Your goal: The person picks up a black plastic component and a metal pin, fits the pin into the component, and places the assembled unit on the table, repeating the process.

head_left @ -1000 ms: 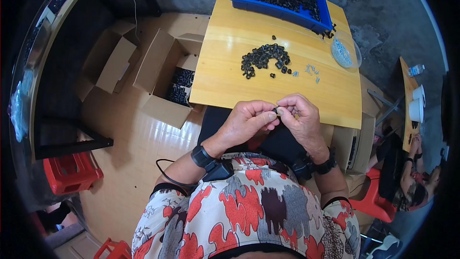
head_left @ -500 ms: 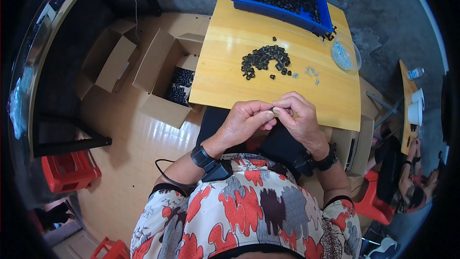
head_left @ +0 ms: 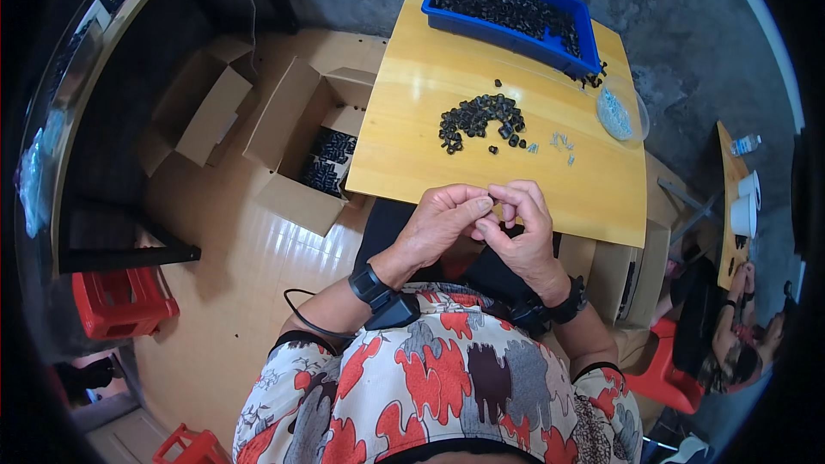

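Over the table's near edge, my left hand point(head_left: 443, 222) pinches a small black part point(head_left: 491, 198) between thumb and fingers; most of it is hidden. My right hand point(head_left: 526, 239) meets it from the right, its fingers curled close against the left fingertips, and what they hold is too small to make out. Beyond my hands lies a heap of small black plastic parts point(head_left: 481, 117) on the yellow wooden table point(head_left: 404, 155). Several small silvery screw-like pieces point(head_left: 563, 143) lie loose to the right of the heap.
A blue tray point(head_left: 516, 33) full of black parts stands at the table's far side. Near it is a clear tub point(head_left: 638, 120) of pale blue-silver pieces. An open carton point(head_left: 296, 202) holding black parts sits left of the table. At the right, another person point(head_left: 730, 339) sits by a narrow table.
My right hand has turned and shifted slightly down, its fingers more upright. My left hand keeps its pinch. The whole view has shifted a little, with the table items appearing slightly lower.
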`<control>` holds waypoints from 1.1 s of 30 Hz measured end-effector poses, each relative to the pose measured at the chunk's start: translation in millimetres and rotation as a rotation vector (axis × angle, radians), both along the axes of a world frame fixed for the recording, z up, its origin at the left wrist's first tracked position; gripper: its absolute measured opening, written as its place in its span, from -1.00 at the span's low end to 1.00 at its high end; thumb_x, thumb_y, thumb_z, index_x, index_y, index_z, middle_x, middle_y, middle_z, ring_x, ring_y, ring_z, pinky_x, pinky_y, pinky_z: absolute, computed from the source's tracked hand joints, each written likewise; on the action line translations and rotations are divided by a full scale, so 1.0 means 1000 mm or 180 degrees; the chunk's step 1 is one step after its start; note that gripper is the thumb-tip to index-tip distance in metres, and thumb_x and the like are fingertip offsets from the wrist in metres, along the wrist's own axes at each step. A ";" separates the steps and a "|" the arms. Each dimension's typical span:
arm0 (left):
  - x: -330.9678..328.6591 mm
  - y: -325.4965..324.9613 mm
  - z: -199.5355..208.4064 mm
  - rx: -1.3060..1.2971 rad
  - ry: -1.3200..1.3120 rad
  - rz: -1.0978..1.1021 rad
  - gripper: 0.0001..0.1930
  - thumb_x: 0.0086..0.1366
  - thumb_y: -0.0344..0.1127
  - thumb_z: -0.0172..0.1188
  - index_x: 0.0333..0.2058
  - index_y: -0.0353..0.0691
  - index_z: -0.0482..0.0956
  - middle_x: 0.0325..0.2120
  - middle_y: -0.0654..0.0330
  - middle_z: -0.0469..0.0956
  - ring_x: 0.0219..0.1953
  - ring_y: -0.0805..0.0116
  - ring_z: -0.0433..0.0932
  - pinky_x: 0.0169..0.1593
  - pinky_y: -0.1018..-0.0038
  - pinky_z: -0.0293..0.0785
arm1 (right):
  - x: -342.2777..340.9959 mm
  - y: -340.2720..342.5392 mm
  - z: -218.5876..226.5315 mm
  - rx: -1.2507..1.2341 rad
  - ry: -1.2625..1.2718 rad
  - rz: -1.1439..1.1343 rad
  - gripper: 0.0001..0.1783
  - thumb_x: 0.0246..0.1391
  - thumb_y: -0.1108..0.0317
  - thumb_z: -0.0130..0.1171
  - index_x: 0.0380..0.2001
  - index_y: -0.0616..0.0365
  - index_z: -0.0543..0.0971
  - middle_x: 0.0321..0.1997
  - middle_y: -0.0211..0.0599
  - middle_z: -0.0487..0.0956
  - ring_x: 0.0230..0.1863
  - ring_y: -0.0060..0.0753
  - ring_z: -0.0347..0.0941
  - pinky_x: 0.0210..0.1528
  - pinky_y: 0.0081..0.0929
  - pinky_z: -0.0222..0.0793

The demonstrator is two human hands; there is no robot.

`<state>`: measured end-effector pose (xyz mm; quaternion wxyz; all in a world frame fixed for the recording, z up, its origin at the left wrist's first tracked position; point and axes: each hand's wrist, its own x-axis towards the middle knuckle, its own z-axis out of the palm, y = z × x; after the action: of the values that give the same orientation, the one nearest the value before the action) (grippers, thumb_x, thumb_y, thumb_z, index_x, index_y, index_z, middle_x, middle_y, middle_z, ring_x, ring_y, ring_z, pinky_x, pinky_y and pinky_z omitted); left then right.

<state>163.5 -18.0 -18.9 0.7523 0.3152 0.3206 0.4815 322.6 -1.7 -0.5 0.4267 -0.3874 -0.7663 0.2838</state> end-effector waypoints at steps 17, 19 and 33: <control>0.009 0.001 0.001 0.0969 0.0445 0.0483 -0.81 0.35 -0.35 -0.04 -0.23 -0.33 0.51 -0.42 0.25 0.53 -0.35 0.56 0.48 -0.23 0.62 0.44 | -0.006 -0.001 0.009 0.0687 -0.0363 -0.0214 -0.54 -0.30 0.56 0.32 -0.19 0.15 0.51 -0.30 -0.24 0.43 -0.30 -0.28 0.44 -0.30 -0.46 0.41; 0.010 0.001 0.005 0.0892 0.0356 0.0449 -0.81 0.35 -0.36 -0.03 -0.24 -0.33 0.51 -0.43 0.25 0.54 -0.35 0.56 0.48 -0.23 0.62 0.45 | -0.006 0.000 0.006 0.0666 -0.0200 -0.0311 -0.55 -0.29 0.57 0.30 -0.19 0.15 0.51 -0.23 -0.21 0.44 -0.26 -0.31 0.45 -0.32 -0.49 0.42; 0.010 0.004 0.008 0.0874 0.0280 0.0609 -0.84 0.32 -0.40 -0.01 -0.28 -0.33 0.53 -0.43 0.24 0.54 -0.35 0.55 0.49 -0.21 0.61 0.45 | -0.010 0.005 0.006 0.0833 -0.0175 -0.0065 -0.55 -0.25 0.60 0.27 -0.17 0.23 0.47 -0.11 -0.14 0.47 -0.26 -0.28 0.52 -0.30 -0.51 0.50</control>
<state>173.4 -14.3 -11.4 0.6382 0.4038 0.3130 0.5760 312.9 3.2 5.9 0.4553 -0.3439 -0.8042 0.1662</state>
